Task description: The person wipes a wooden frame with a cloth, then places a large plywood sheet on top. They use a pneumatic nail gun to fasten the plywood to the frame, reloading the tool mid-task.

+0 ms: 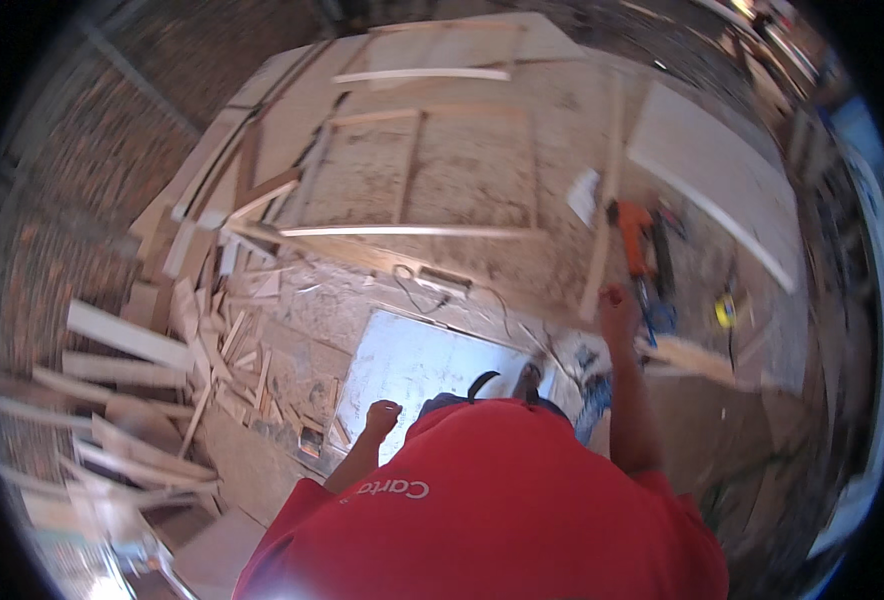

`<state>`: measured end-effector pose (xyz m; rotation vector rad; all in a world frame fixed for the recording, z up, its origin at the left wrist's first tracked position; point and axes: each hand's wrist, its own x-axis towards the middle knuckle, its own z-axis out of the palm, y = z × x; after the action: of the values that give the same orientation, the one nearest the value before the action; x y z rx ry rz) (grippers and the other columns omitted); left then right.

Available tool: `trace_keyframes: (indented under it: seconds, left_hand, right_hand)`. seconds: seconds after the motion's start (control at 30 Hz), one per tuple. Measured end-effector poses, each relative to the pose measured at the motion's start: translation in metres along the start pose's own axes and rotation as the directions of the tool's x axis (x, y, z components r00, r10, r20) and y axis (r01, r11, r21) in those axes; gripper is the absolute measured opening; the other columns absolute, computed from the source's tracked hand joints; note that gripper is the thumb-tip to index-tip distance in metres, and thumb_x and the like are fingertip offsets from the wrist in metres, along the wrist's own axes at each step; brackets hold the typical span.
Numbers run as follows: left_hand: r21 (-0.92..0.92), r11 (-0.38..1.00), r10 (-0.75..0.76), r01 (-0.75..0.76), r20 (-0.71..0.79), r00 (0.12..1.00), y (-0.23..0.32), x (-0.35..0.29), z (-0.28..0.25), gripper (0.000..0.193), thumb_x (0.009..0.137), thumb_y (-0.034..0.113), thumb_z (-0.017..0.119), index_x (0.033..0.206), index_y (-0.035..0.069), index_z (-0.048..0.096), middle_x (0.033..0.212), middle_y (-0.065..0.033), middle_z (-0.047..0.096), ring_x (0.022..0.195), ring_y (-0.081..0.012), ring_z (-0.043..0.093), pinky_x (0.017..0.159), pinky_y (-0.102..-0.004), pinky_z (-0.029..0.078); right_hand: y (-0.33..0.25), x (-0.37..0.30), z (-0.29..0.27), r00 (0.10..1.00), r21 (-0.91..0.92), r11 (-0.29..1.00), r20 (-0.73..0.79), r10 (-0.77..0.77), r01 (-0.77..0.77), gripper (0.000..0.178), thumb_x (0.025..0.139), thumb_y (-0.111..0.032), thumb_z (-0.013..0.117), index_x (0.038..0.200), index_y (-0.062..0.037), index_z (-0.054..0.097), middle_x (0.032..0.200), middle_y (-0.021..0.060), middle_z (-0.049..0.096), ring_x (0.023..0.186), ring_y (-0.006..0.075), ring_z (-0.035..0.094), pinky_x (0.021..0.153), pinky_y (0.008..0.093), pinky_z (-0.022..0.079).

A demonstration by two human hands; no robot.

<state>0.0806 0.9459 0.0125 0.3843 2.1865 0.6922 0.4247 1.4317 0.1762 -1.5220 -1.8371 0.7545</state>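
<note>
Standing at the desk (574, 125), left hand (384, 416) and right hand (618, 305) loosely curled, grips unclear, we face a seemingly joined wooden frame (410, 165) toward the left edge; an orange tool (634, 232) and unfitted-looking panel (714, 178) lie toward the right edge.

Cannot make out the inside of the left hand (384, 415), small and with curled fingers. Cannot see into the right hand (618, 308) either, with fingers bent. Can find only part of the pale sheet (427, 355), covered below by the red shirt (512, 490); only the front of one foot (529, 377). Lose the shirt at the bottom edge. Cannot identify the small yellow object (726, 311) on the work surface (557, 275). Cannot separate every piece in the wood scraps (134, 340), blurred toward the rim. See the brick wall (57, 230) only as smeared streaks. Cannot name the clutter (777, 55) at upper right, cropped by the dark border
</note>
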Motion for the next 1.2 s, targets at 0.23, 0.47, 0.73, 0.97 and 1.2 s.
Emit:
trace_keyframes:
  seconds: [0.23, 0.47, 0.73, 0.97, 1.2]
  left_hand:
    - [0.133, 0.985, 0.162, -0.111, -0.483, 0.860, 0.138, 0.006, -0.017, 0.034, 0.087, 0.033, 0.074, 0.105, 0.003, 0.074, 0.092, -0.0158, 0.074, 0.087, -0.0303, 0.071, 0.081, -0.0411, 0.056]
    - [0.199, 0.868, 0.480, -0.456, -0.576, 0.662, 0.299, 0.119, -0.097, 0.042, 0.088, 0.033, 0.077, 0.110, -0.001, 0.070, 0.083, -0.0133, 0.068, 0.073, -0.0279, 0.066, 0.069, -0.0425, 0.054]
    - [0.386, 0.737, 0.643, -0.555, -0.146, 0.752, 0.432, 0.273, -0.127, 0.087, 0.083, 0.053, 0.076, 0.143, -0.004, 0.048, 0.125, -0.0282, 0.060, 0.112, -0.0441, 0.063, 0.091, -0.0488, 0.054]
    - [0.319, 0.747, 0.625, -0.584, -0.037, 0.780, 0.455, 0.349, -0.097, 0.073, 0.084, 0.032, 0.070, 0.143, -0.004, 0.047, 0.126, -0.0305, 0.059, 0.115, -0.0473, 0.060, 0.100, -0.0538, 0.048]
    - [0.293, 0.685, 0.711, -0.667, -0.067, 0.700, 0.449, 0.340, -0.078, 0.049, 0.081, 0.018, 0.066, 0.125, -0.001, 0.057, 0.112, -0.0254, 0.064, 0.109, -0.0454, 0.061, 0.096, -0.0559, 0.046]
  right_hand:
    - [-0.072, 0.206, 0.086, 0.944, -0.413, 0.849, 0.169, -0.284, 0.330, 0.067, 0.090, -0.030, 0.072, 0.146, -0.0030, 0.046, 0.127, 0.0268, 0.063, 0.115, 0.0448, 0.061, 0.096, 0.0520, 0.051]
    - [-0.060, 0.243, 0.144, 0.990, -0.623, 0.772, 0.120, -0.068, 0.128, 0.074, 0.090, -0.035, 0.070, 0.152, -0.0103, 0.039, 0.121, 0.0289, 0.065, 0.114, 0.0494, 0.062, 0.097, 0.0542, 0.051]
    - [-0.042, 0.238, 0.164, 0.926, -0.134, 0.985, -0.374, 0.055, -0.113, 0.067, 0.084, -0.015, 0.064, 0.147, -0.0114, 0.043, 0.125, 0.0202, 0.062, 0.105, 0.0366, 0.066, 0.091, 0.0502, 0.054]
    - [-0.114, 0.128, 0.103, 0.809, 0.946, -0.043, 0.297, 0.506, -0.321, 0.030, 0.093, -0.037, 0.064, 0.115, -0.0165, 0.062, 0.082, 0.0047, 0.059, 0.068, 0.0197, 0.061, 0.075, 0.0480, 0.054]
    - [-0.168, 0.124, 0.078, 0.852, 0.908, 0.118, 0.323, 0.413, -0.401, 0.045, 0.097, -0.042, 0.067, 0.129, -0.0111, 0.059, 0.102, 0.0061, 0.063, 0.061, 0.0131, 0.057, 0.067, 0.0376, 0.056]
